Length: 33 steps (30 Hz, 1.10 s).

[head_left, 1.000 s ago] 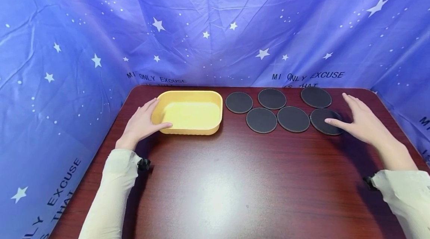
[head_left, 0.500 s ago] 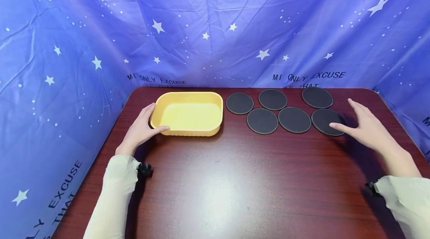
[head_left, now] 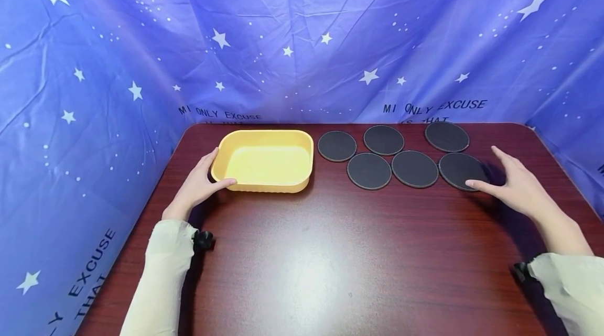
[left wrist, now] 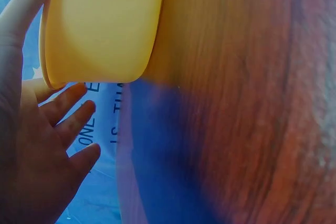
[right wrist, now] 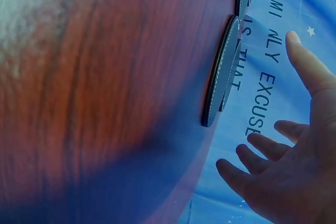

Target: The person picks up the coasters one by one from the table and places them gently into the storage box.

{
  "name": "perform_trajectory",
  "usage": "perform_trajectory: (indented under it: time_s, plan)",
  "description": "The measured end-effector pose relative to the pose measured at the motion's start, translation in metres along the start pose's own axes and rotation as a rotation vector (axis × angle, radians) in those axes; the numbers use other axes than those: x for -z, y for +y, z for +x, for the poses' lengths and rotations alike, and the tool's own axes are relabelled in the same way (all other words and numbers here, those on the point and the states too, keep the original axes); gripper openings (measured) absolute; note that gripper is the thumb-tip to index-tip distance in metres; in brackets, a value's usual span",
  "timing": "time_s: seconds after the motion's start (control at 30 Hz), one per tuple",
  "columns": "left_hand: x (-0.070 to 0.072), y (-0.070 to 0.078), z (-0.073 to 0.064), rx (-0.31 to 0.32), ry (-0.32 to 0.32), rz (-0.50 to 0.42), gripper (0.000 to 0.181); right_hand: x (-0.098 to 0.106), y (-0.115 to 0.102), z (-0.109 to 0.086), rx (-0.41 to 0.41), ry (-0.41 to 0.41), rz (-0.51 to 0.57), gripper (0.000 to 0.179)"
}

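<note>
A yellow rectangular plastic box stands at the back left of the table, its open top showing a bare floor. My left hand is spread at its left end, thumb by the front corner and fingertips by the side. Close up in the left wrist view, the fingers lie beside the box wall, mostly straight; firm contact cannot be told. Over the right end of the black round coasters, my right hand hovers with fingers apart and nothing held. Its thumb overlaps the edge of the nearest coaster.
Several black coasters with stitched rims lie flat in two rows right of the box, including a far right one and a left one. The dark red wooden table meets a blue star-printed curtain behind and at the sides.
Both hands have drawn slightly outward and toward the person. The left fingers have slid off the box's back left rim; the right thumb has shifted right over its coaster. Box and coasters keep their arrangement.
</note>
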<state>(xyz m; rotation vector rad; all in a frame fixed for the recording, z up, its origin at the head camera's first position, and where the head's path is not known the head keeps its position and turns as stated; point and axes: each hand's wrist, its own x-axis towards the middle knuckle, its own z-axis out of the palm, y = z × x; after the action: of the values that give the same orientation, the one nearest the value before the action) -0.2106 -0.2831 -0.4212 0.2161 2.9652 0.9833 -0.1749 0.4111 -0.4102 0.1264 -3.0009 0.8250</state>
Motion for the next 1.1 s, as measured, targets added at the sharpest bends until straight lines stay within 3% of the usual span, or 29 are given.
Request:
perform_trajectory:
  time_s: [0.3, 0.6, 0.87, 1.1]
  plan:
    - [0.0022, 0.0029, 0.004, 0.022, -0.047, -0.029, 0.108, 0.0014, 0.0017, -0.0049, -0.145, -0.064, 0.071, 0.098]
    - [0.0064, 0.0068, 0.0039, 0.043, -0.078, -0.04, 0.109, -0.0051, 0.003, -0.0044, -0.17, -0.044, 0.318, 0.081]
    - [0.0076, 0.0085, 0.0045, 0.048, -0.096, -0.046, 0.11, -0.006, 0.004, -0.0037, -0.234, -0.039, 0.345, 0.081]
    - [0.0077, 0.0078, 0.0046, 0.05, -0.093, -0.056, 0.11, -0.0047, 0.0064, -0.0013, -0.255, -0.039, 0.493, 0.082]
